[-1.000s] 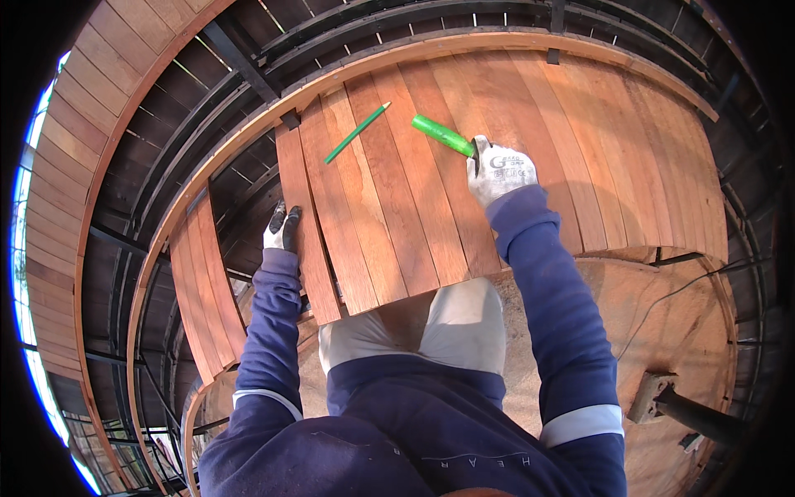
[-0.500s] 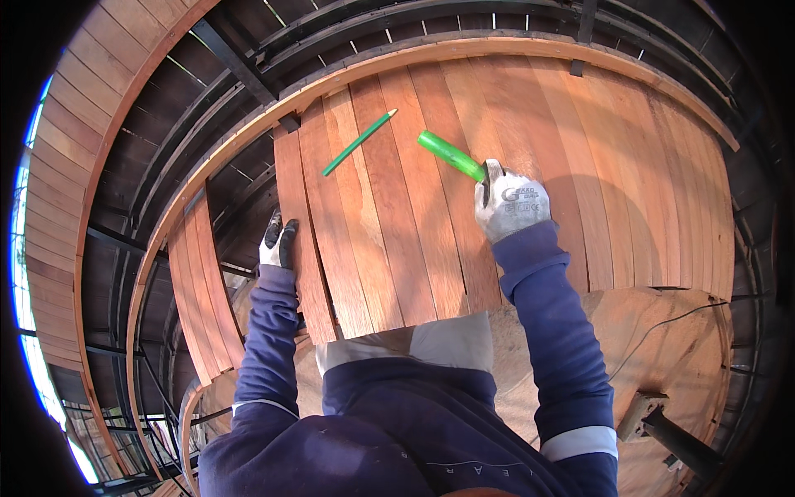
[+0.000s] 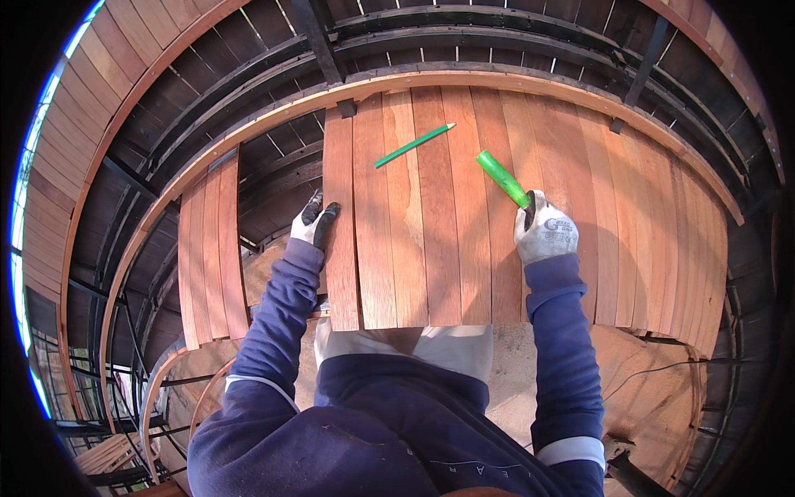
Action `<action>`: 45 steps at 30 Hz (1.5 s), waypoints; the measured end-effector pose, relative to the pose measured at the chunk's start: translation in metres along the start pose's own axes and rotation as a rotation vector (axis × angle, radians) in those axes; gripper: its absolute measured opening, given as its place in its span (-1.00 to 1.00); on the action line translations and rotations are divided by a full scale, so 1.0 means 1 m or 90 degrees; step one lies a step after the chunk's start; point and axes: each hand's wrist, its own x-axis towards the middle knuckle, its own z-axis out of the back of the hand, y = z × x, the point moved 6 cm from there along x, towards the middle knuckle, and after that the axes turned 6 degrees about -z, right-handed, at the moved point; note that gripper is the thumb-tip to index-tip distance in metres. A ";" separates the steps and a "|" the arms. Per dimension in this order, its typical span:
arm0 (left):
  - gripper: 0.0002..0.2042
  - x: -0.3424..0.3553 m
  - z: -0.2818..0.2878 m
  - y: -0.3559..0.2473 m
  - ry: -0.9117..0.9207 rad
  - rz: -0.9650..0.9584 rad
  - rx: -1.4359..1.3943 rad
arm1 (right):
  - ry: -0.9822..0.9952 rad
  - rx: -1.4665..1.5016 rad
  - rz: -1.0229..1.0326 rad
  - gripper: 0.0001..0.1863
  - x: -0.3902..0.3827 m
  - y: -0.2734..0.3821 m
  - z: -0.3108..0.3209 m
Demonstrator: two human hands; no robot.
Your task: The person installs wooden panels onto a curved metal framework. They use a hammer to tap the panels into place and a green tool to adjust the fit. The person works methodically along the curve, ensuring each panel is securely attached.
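In a white glove, my right hand (image 3: 546,229) is closed round one end of a bright green round handle (image 3: 502,178); the rest of that tool, if any, is hidden. The handle points away to the left above the wooden deck boards (image 3: 443,265). My left hand (image 3: 315,222), in a white glove with dark fingertips, grips the left edge of the leftmost plank (image 3: 341,248) of this run; some of its fingers are out of sight. A green pencil (image 3: 414,146) lies slantwise across the boards, farther off between both hands.
Left of my left hand a gap opens over dark framing, with a short group of planks (image 3: 211,257) beyond it. A curved wooden rim (image 3: 464,79) borders the boards at the far side. Dark metal supports (image 3: 317,41) stand behind it. A thin cable (image 3: 654,369) runs at lower right.
My view has turned, so the boards, pencil and both hands appear farther right and slightly lower. The green handle stays in my right hand, tilted more steeply; my left hand remains at the plank's edge.
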 end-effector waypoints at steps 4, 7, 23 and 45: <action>-0.64 0.005 0.004 0.015 -0.012 -0.057 0.004 | -0.051 -0.010 0.027 -0.77 -0.003 -0.001 -0.006; -0.61 0.002 0.001 0.016 -0.071 -0.031 -0.031 | -0.073 -0.022 0.036 -0.77 -0.006 0.002 -0.005; -0.53 -0.011 0.016 0.000 -0.128 0.073 0.026 | -0.093 -0.103 0.051 -0.74 -0.008 0.014 -0.005; -0.47 -0.002 0.008 0.001 -0.085 0.100 0.003 | -0.089 -0.145 0.029 -0.73 -0.009 0.016 -0.004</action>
